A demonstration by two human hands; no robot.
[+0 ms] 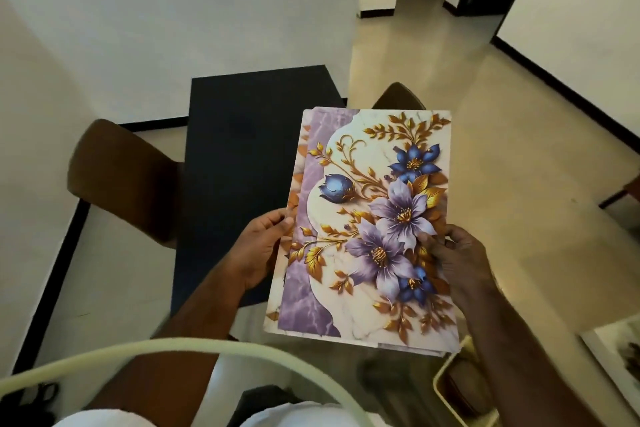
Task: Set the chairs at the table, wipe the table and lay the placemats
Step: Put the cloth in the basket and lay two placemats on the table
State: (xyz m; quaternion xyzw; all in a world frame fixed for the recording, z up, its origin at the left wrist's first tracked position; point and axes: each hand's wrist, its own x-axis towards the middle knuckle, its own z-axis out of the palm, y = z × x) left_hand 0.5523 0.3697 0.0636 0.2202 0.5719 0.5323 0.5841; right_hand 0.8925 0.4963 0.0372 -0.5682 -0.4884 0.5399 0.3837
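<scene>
A: Status on the mats?

B: Stack of floral placemats [363, 166], glossy sheets with purple and blue flowers and gold leaves on white marble print, is held in the air. It hangs past the right side of the black rectangular tabletop [235, 149], partly over the pale tiled floor [502, 156]. None laid yet.

A: Grip?

B: Left hand [265, 246] pinches the left long edge, fingers curled round it. Right hand [450, 263] has its thumb pressed on the top face near the right edge. The fingers underneath are hidden, presumably supporting.

A: Chairs?

B: Brown round-backed chair [121, 177] is at the table's left side. The second brown chair [398, 99] is at the far right, only its top showing behind the stack.

A: Failure modes?

B: The stack is fanned, with lower sheets poking out at the left and bottom edges. Peel the top one off with a loose pinch and the slick lower sheets likely slide out onto the floor. That means dirty mats.

A: Anything else?

B: I can't tell if the table has been wiped, since a dark top hides that. A mat laid on a damp surface would probably skate or trap grime. The stack also blocks the view of the table's right edge, so a blind placement may overhang.
</scene>
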